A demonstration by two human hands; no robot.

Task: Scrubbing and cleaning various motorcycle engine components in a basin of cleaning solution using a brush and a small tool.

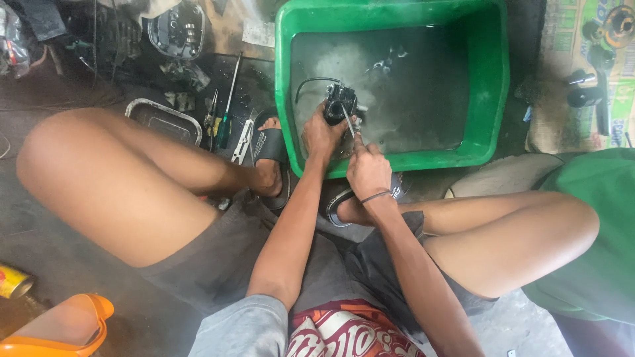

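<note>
Far left, at the lower edge, we note an orange plastic scoop-shaped container (63, 327) and, just above it, the end of a yellow metal can (13, 281) lying on the dark floor.

Further right, past our left knee, a shallow rectangular metal tray (164, 120) sits on the floor. Just beside it lie a green-handled screwdriver (227, 112) and a pair of silver metal pliers (243, 140), near our foot in a black rubber sandal (268, 147).

Centre: our left hand (322, 134) is closed around a small black metal carburettor-like engine part (340, 102), holding it over the near edge of a large green plastic rectangular tub (493, 79) of murky grey liquid. A thin black hose (311, 83) curves off the part to the left. We cannot tell whether the part touches the liquid.

Just right of that, our right hand (368, 170) is clenched around a slim metal-shafted tool (348, 119), its tip set against the part. A dark band (374, 196) circles that wrist. The two hands are close together, at the tub's near wall.

Far right: black metal parts (591, 86) rest on printed cardboard, and a green cloth (598, 218) lies beside our right knee.
</note>
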